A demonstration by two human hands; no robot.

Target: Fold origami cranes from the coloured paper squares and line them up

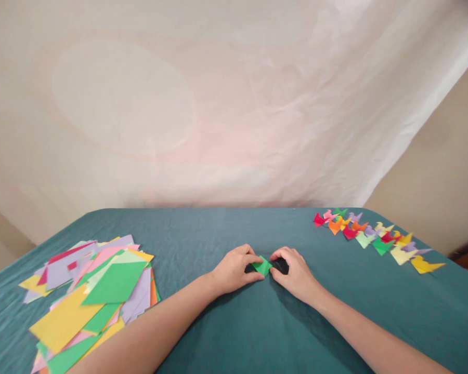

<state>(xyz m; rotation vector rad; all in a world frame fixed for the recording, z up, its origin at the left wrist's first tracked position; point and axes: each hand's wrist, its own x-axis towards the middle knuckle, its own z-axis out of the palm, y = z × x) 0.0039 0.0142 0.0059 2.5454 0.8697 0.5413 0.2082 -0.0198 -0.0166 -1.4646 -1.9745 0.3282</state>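
Observation:
A small folded piece of green paper lies on the teal tablecloth near the middle of the table. My left hand pinches its left side with curled fingers. My right hand grips its right side, fingers also curled. Both hands rest on the cloth and meet at the paper, which shows only as a small diamond between the fingertips.
A loose heap of coloured paper sheets covers the table's left part. A row of several small folded paper figures in mixed colours runs along the right side. A pale sheet hangs behind the table.

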